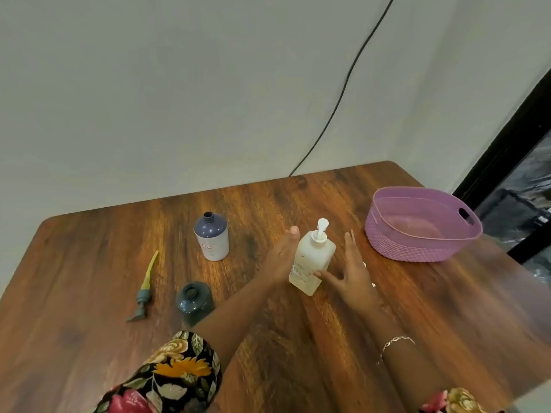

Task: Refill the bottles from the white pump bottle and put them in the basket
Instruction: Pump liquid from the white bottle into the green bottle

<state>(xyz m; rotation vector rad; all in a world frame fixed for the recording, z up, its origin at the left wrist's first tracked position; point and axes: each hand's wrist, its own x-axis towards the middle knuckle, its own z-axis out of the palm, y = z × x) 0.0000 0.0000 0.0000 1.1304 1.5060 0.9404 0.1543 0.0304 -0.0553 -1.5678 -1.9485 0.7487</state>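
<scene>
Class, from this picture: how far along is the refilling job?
Done: blue bottle and teal bottle stand uncapped, a loose pump beside them. In hand: left hand and right hand, open, flank the white pump bottle. Left: filling, recapping, loading the basket, which holds no bottles.

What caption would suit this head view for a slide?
Left hand and right hand flank the white pump bottle; purple basket stands empty.
</scene>
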